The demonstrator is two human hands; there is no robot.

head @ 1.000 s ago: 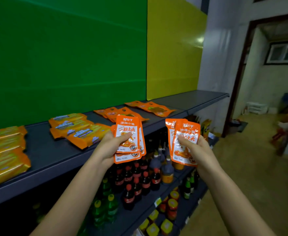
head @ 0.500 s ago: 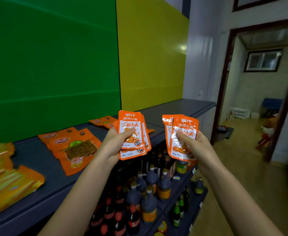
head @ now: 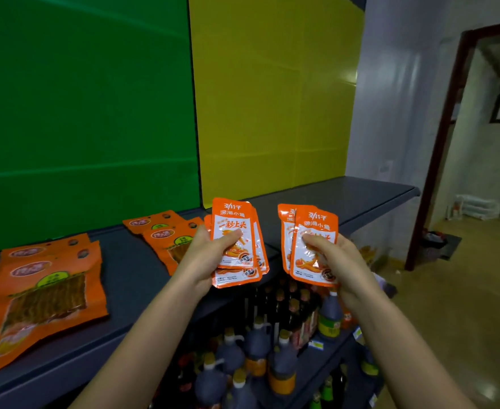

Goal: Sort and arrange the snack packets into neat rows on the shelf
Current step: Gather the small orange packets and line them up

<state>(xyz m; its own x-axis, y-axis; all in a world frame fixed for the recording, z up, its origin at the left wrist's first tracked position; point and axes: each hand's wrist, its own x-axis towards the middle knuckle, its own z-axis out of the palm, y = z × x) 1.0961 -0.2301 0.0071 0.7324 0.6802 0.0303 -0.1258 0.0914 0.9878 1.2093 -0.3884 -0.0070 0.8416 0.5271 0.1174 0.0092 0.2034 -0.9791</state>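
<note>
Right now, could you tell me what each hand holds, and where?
Left hand: several orange packets, thumb across their middle. Right hand: two matching packets, held likewise.

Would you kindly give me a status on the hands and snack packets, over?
Left hand grips fan of packets. Right hand grips pair of packets. Both bunches off the shelf. Larger packs lie left, out of the way.

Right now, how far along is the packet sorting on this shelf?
Done: big orange packets lie in two overlapping groups on the shelf. In hand: the left hand grips several small packets, the right hand about two more. Left: laying those small ones in a row.
</note>
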